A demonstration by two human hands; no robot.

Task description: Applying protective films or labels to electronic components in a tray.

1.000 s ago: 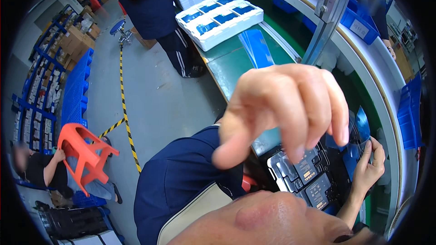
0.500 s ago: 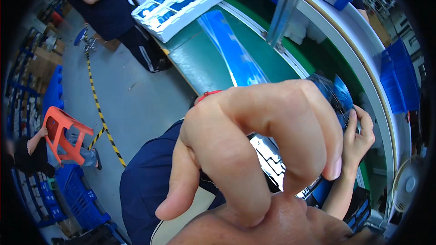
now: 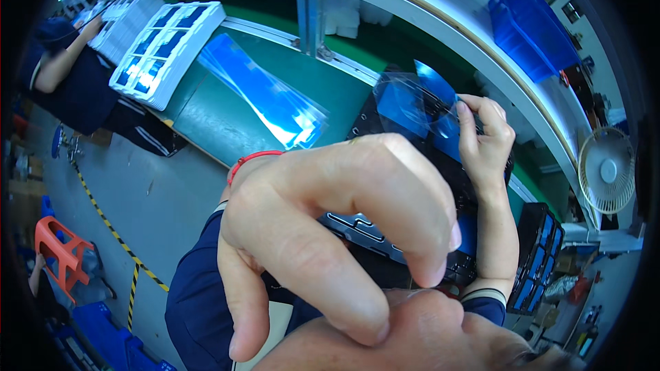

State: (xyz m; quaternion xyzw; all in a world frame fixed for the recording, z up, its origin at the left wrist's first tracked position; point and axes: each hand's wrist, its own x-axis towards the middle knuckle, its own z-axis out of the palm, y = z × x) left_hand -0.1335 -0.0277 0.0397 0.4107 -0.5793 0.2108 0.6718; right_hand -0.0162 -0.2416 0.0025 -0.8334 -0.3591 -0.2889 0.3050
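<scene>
My left hand (image 3: 323, 227) is raised close to the camera, its fingers bent and its thumb held apart. Nothing shows in it, and a red cord bracelet (image 3: 256, 156) circles the wrist. At the right, my right hand (image 3: 487, 134) pinches the edge of a clear plastic film (image 3: 402, 104) between thumb and finger. The film is lifted over black trays (image 3: 366, 124) with blue pieces, and a curved blue sheet (image 3: 434, 82) stands up behind it. Partly behind my left hand lies a silvery panel with black lines (image 3: 368, 237).
Blue film strips (image 3: 258, 93) lie on the green table (image 3: 213, 120). White trays (image 3: 163, 48) of blue-faced panels are stacked beyond, near a co-worker (image 3: 69, 96). A blue bin (image 3: 533, 27), a fan (image 3: 607, 170) and a filled black tray (image 3: 536, 257) are at the right.
The view has swung right, so the table and trays appear further left. My right hand and the clear film now show more fully. My left hand keeps nearly the same bent pose.
</scene>
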